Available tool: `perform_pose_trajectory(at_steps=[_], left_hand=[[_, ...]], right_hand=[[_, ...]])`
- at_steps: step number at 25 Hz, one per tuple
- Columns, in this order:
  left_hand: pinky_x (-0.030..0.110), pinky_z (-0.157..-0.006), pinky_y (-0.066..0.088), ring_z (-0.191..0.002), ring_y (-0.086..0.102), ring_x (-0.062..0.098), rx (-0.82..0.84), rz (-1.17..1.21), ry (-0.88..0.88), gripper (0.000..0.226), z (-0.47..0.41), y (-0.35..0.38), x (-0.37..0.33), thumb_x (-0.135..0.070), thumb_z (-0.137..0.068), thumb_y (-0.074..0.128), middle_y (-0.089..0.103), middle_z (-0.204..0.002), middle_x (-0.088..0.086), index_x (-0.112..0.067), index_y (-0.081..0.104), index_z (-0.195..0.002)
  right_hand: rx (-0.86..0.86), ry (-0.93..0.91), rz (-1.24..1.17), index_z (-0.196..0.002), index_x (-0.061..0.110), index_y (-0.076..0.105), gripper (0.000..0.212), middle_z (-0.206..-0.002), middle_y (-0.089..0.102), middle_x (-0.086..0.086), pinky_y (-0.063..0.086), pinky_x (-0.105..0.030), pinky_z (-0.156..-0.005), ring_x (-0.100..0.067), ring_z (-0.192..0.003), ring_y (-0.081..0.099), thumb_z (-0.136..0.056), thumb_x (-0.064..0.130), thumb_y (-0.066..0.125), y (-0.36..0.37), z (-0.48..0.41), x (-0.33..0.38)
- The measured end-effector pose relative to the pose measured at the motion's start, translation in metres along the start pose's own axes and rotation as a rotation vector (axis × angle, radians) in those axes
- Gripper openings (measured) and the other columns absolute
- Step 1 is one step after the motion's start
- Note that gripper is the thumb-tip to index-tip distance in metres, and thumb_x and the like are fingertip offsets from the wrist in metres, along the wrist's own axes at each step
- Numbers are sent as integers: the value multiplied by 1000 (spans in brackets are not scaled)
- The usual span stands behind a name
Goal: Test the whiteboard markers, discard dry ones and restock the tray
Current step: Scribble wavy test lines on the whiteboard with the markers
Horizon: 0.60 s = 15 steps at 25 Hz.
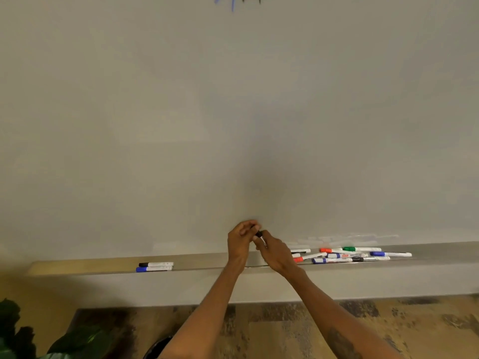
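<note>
a: where are the hands sitting?
b: the left hand [241,238] and right hand [275,255] are meeting just above the tray [207,263], close to the whiteboard [233,112].
a: and the fingers?
b: both sets are curling around a black marker [259,233]. the left fingers are wrapping one end and the right ones are pinching the dark end. i cannot tell whether the cap is on.
a: where are the others lying?
b: a loose pile of markers [347,255] is lying in the tray to the right, some crossing. a black-capped marker [156,264] and a blue-capped marker [154,268] are lying side by side to the left, well apart from the pile.
a: anything on the board?
b: short blue and black strokes [233,3] are showing at the top edge.
</note>
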<state>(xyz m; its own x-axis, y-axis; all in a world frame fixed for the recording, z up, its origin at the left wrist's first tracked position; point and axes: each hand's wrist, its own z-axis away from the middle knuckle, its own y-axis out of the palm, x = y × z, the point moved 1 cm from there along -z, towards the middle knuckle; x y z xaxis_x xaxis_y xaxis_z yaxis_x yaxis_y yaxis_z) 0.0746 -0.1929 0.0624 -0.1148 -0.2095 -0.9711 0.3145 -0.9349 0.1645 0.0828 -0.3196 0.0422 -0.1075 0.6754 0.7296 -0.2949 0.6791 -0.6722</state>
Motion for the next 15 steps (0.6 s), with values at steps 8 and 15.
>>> perform_pose_trajectory(at_steps=[8,15], left_hand=[[31,-95,54,-103,70,18,105,109,171,22,8,16,-79,-21,-98,59,76,-104,6,-9,73,-109],[36,-95,53,-95,70,22,135,258,312,24,15,32,-149,-21,-102,51,74,-97,10,-5,69,-102]], right_hand=[[-338,-225,-219,-124,23,55,25,-96,62,16,46,-17,-76,1,-82,60,-107,31,38,-39,-5,80],[-604,-224,2,-89,18,58,58,-61,55,10,42,-30,-51,-9,-51,51,-93,67,28,-66,3,112]])
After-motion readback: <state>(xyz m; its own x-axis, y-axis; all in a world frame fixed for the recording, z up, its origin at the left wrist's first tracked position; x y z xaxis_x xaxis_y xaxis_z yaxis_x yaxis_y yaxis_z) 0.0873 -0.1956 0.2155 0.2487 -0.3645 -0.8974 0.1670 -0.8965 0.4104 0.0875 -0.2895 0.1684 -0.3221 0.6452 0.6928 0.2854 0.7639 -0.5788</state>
